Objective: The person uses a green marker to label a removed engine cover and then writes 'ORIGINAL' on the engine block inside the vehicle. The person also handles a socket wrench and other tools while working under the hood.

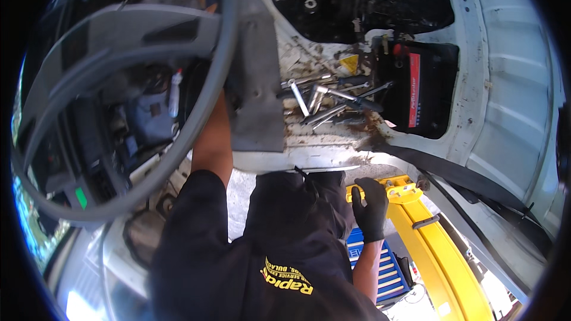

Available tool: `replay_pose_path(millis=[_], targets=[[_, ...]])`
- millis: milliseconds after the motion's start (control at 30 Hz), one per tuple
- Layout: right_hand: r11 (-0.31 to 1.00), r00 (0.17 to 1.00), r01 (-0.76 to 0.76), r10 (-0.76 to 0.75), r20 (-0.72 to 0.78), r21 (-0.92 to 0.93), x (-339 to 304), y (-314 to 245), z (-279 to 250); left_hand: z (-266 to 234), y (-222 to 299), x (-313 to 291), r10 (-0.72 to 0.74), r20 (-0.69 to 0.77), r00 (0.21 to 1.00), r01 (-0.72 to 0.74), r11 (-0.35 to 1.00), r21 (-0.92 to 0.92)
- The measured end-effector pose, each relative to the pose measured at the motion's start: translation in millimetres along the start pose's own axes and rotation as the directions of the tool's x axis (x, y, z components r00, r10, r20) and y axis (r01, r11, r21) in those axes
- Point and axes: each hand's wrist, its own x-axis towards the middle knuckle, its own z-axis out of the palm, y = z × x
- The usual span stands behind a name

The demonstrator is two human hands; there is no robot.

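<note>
Presently, the left hand is hidden beyond the steering wheel point(224, 41), its grip undeterminable. The right hand point(372, 208), fingers bent, is seen over the yellow frame point(443, 267), contact unconfirmed; steady bracing is advised.

The wheel point(228, 30) blocks the way down to the left arm point(212, 142). A hand could pass over the grey mat point(257, 92), but tools point(332, 96) and a battery point(440, 89) sit past it. A yellow beam point(429, 239) crowds the right hand point(372, 207).
</note>
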Motion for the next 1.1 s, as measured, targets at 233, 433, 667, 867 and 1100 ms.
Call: replay_pose_path(millis=[233, 433, 667, 867, 1100], targets=[[0.994, 0.994, -0.090, 0.085, 0.071, 0.061, 15, -8, 5, 36, 9, 24, -0.048, 0.026, 0.999, 0.047, 0.998, 0.044], [0.998, 0.997, 0.022, -0.026, 0.074, 0.053, 31, -18, 10, 32, -7, -7, -0.015, -0.025, 1.000, 0.015, 1.000, -0.006], [0.981, 0.981, 0.193, -0.193, -0.001, 0.036, 56, -28, -3, -16, -37, -167, 0.137, -0.170, 0.976, -0.165, 0.972, -0.164], [0.919, 0.912, 0.394, -0.387, -0.136, 0.031, 71, -57, -20, -137, -8, -311, 0.178, -0.210, 0.961, -0.260, 0.837, -0.481], [0.870, 0.896, 0.443, -0.418, -0.151, 0.216, 50, -92, -40, -296, 49, -421, 0.374, -0.252, 0.893, -0.451, 0.721, -0.526]])
